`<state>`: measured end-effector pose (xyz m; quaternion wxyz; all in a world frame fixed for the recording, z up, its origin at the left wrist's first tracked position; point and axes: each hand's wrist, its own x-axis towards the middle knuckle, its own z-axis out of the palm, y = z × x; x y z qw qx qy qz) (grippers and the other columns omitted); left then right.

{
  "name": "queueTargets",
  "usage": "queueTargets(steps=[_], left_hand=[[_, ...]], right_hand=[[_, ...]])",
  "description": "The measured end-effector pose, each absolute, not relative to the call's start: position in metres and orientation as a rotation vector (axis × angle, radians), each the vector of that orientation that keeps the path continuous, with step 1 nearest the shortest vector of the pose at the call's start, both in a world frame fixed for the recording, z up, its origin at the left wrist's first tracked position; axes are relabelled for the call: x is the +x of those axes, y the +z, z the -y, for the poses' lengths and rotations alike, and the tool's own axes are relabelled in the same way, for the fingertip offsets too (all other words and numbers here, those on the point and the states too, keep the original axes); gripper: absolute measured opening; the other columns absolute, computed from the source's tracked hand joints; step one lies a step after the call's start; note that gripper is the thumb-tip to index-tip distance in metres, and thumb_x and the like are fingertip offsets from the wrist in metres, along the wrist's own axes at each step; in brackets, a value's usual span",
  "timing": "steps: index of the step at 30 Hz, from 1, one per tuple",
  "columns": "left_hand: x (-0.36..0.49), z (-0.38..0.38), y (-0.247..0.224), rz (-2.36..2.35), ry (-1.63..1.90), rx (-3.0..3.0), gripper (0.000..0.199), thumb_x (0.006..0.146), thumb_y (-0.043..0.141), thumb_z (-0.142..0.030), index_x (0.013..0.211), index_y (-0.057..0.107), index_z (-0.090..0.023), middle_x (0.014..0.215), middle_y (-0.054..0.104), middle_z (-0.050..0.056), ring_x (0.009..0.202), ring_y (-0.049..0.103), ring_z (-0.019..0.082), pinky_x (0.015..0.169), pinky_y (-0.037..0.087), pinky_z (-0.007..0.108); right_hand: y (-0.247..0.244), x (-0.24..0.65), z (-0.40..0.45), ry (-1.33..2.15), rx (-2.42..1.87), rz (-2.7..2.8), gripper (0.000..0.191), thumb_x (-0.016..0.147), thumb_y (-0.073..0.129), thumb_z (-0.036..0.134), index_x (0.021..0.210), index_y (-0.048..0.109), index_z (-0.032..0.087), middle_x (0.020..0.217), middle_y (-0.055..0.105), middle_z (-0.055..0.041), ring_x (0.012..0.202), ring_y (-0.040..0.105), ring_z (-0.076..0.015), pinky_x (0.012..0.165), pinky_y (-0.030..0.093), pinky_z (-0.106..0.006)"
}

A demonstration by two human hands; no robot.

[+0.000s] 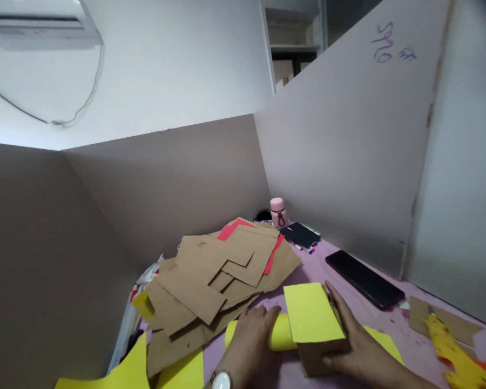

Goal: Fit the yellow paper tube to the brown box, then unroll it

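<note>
My left hand [251,336] wraps over a rolled yellow paper tube [280,334] lying on the pink table. A watch sits on that wrist. My right hand [354,343] presses against the right side of a small cardboard box [312,359] whose top is covered by a yellow sheet [311,313]. The tube runs into the box's left side.
A heap of brown cardboard pieces [218,275] with red scraps lies to the left. Yellow paper sheets [137,370] sit at the near left. A black phone [364,279], a dark notebook [299,235] and a pink bottle [277,212] stand along the partition walls. A yellow glue gun [449,343] lies at right.
</note>
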<state>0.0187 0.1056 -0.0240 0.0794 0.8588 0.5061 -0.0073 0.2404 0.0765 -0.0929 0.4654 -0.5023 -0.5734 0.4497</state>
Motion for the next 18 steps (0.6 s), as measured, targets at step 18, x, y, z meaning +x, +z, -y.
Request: queueTargets(steps=[18], left_hand=[[-0.009, -0.117, -0.029, -1.516, -0.019, 2.597, 0.065, 0.060, 0.066, -0.022, 0.122, 0.050, -0.031, 0.112, 0.064, 0.008, 0.108, 0.056, 0.029, 0.103, 0.015, 0.065]], right_hand=[[-0.098, 0.225, -0.077, 1.108, -1.107, 1.618, 0.137, 0.048, 0.076, 0.018, 0.143, -0.023, 0.019, 0.156, 0.004, -0.0199, 0.141, 0.007, -0.0420, 0.115, 0.011, -0.054]])
